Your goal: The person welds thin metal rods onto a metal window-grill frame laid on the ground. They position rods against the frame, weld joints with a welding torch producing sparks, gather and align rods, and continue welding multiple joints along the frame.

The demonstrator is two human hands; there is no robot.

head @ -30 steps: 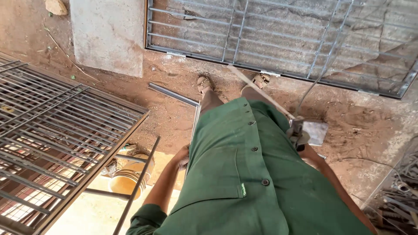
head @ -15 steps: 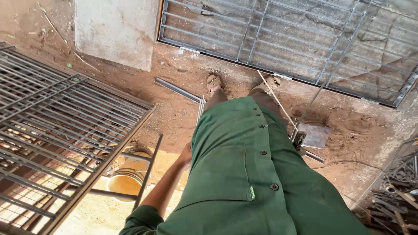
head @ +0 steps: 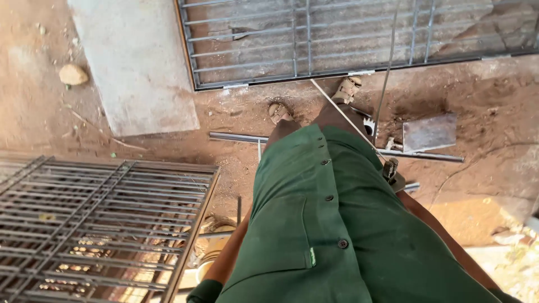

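I look down my buttoned green work coat (head: 325,235) to my sandalled feet (head: 279,112) on red dirt. My right hand (head: 400,182) shows at the coat's right edge, shut on a welding electrode holder (head: 391,169). A thin rod (head: 342,115) slants from the holder up-left towards the frame of a grey metal grille (head: 337,39) lying ahead. Only my left forearm (head: 230,255) shows at the lower left. The left hand is hidden behind the coat.
A second metal grille (head: 84,224) lies at the lower left, with a yellowish round container (head: 216,249) beside it. Steel bars (head: 236,137) and a small metal plate (head: 429,132) lie near my feet. A concrete slab (head: 135,67) and a stone (head: 73,74) are at the upper left.
The view has swung, so the far grille now sits more centred and the left grille lower. My left hand, visible earlier beside the coat, has gone out of sight. The holder stays in my right hand.
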